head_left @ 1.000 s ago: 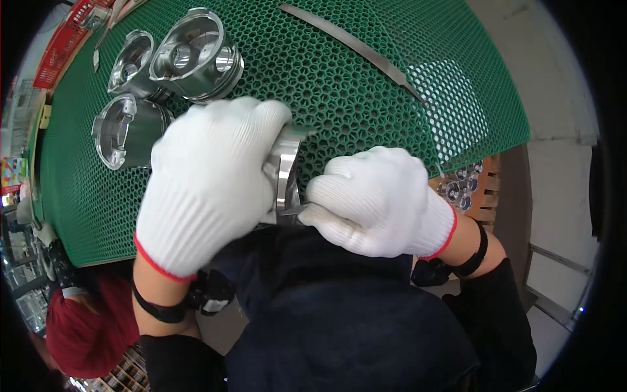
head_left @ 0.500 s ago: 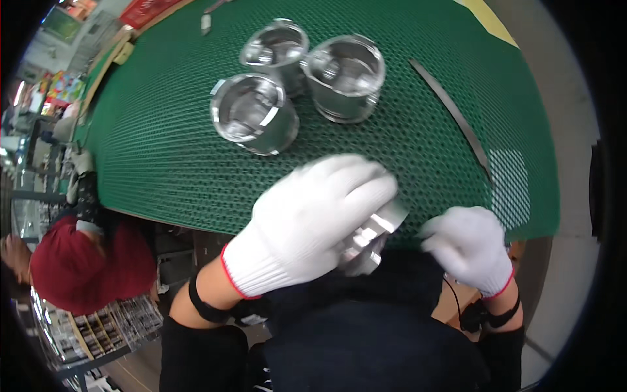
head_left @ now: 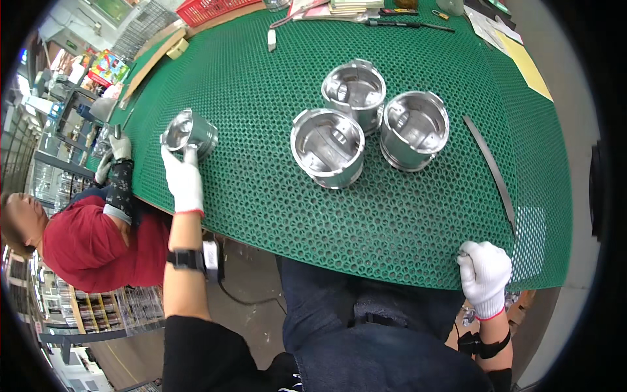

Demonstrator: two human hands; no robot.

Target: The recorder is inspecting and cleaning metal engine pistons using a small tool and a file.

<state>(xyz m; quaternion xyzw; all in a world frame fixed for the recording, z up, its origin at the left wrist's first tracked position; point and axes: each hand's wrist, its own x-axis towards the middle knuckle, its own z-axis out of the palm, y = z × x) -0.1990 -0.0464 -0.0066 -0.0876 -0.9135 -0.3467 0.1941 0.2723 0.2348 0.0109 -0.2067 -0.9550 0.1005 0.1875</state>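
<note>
One piston (head_left: 207, 138), metal, at the tips of the left hand (head_left: 184, 181), on the far left of the green mat (head_left: 255, 202). Its open end shows; whether its base rests on the mat cannot be told. Left hand: white glove, thumb and fingers pinching the piston's near side. Three more, grouped near mid-mat, open ends up, well apart from that hand: left piston (head_left: 328, 147), back piston (head_left: 353, 93), right piston (head_left: 416, 127). Right hand (head_left: 484, 271): white glove, fingers curled in, at the mat's near edge; contents, if any, hidden. Metal strip (head_left: 491, 171): just beyond it.

Changes: half a second ago the held piston was close to the body, near the right hand; now both stand well apart. The group keeps its arrangement, but appears lower and farther right in view.
</note>
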